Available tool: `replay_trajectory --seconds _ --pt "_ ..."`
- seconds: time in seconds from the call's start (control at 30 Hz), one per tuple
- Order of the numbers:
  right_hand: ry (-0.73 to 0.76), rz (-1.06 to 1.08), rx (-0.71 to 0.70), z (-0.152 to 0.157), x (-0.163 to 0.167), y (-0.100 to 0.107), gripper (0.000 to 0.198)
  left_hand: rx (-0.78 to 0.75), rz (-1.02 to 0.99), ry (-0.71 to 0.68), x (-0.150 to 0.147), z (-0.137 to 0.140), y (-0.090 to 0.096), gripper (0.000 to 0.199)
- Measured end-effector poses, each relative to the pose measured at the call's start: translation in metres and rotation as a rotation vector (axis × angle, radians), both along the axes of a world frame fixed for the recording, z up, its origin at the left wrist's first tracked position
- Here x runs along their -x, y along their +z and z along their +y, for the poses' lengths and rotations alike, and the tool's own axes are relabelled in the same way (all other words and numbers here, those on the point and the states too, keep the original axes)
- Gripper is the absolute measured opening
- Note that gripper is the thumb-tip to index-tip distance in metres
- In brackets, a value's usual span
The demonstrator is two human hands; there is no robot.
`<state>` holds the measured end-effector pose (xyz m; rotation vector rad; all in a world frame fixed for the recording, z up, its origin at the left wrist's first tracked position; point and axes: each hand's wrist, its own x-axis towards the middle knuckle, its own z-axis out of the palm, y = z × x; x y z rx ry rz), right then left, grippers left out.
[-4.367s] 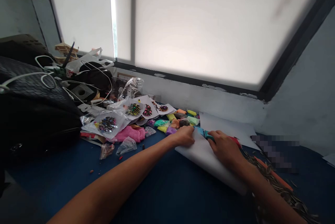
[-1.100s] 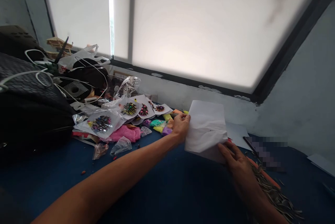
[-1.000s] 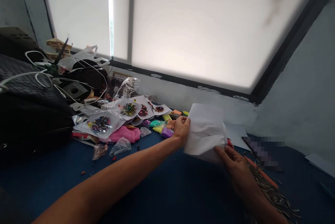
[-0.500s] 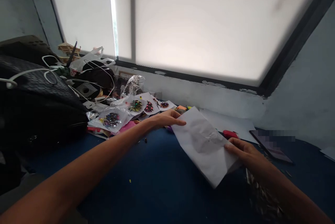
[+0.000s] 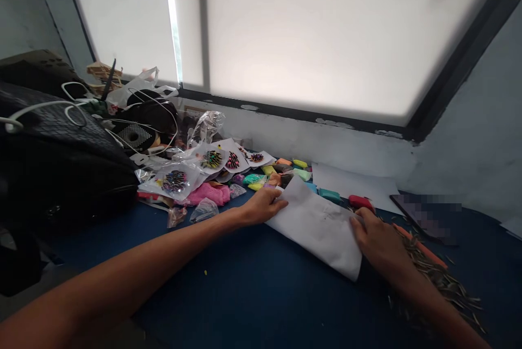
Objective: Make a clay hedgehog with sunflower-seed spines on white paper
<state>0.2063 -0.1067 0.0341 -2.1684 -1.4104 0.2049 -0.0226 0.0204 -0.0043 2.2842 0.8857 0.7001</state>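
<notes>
A white sheet of paper (image 5: 316, 224), creased and slightly bent, is held between my two hands just over the blue table. My left hand (image 5: 264, 206) pinches its left edge between thumb and fingers. At the paper's right edge, my right hand (image 5: 377, 237) grips with the thumb on top and the fingers partly hidden. Beyond the paper lie small coloured packets, among them a teal one (image 5: 330, 195) and a red one (image 5: 361, 203). Under and beside my right forearm spreads a heap of thin, dry brownish pieces (image 5: 444, 278) with an orange stick (image 5: 424, 248).
Paper sheets with clusters of coloured pieces (image 5: 174, 181) lie at the left, near a pink bag (image 5: 207, 194) and clear plastic. A black bag (image 5: 61, 164) stands far left. A dark flat device (image 5: 420, 218) and white sheets (image 5: 354, 183) lie at the back right.
Both hands have lowered the paper toward the table, and it lies flatter. More coloured packets behind it and more of the brownish heap now show.
</notes>
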Motion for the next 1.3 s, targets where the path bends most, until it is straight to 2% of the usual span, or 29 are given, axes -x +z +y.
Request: replay_trajectory --seconds 0.07,0.17,0.23,0.3,0.4,0.67,0.87,0.93,1.2,1.3 --pt "-0.038 0.055 0.005 0.002 0.001 -0.002 0.027 -0.009 0.028 0.031 -0.002 -0.001 -0.003 0.031" --pt "-0.090 0.210 0.019 0.004 0.002 -0.002 0.051 -0.033 0.076 0.086 -0.003 -0.002 -0.005 0.029" --pt "-0.079 0.329 0.037 0.002 0.004 -0.001 0.061 -0.056 0.105 0.127 -0.003 -0.003 -0.005 0.027" --pt "-0.031 0.416 0.066 -0.002 0.007 0.000 0.061 -0.083 0.137 0.160 -0.003 -0.005 -0.004 0.026" --pt "0.034 0.439 0.112 -0.011 0.013 -0.004 0.055 -0.120 0.200 0.195 -0.003 -0.008 -0.004 0.024" --pt "0.101 0.205 0.083 -0.016 0.022 -0.020 0.061 -0.182 0.380 0.255 -0.003 -0.017 -0.004 0.030" --pt "0.126 -0.058 0.155 -0.016 0.019 -0.027 0.045 -0.220 0.493 0.225 -0.004 -0.021 -0.001 0.030" --pt "0.110 -0.146 0.170 -0.017 0.020 -0.028 0.045 -0.230 0.509 0.209 -0.005 -0.020 0.000 0.031" --pt "0.040 -0.404 0.172 -0.020 0.027 -0.020 0.077 -0.251 0.543 0.175 -0.008 -0.022 0.005 0.029" --pt "0.047 -0.529 0.231 -0.022 0.030 -0.018 0.076 -0.247 0.547 0.206 -0.006 -0.024 0.006 0.031"
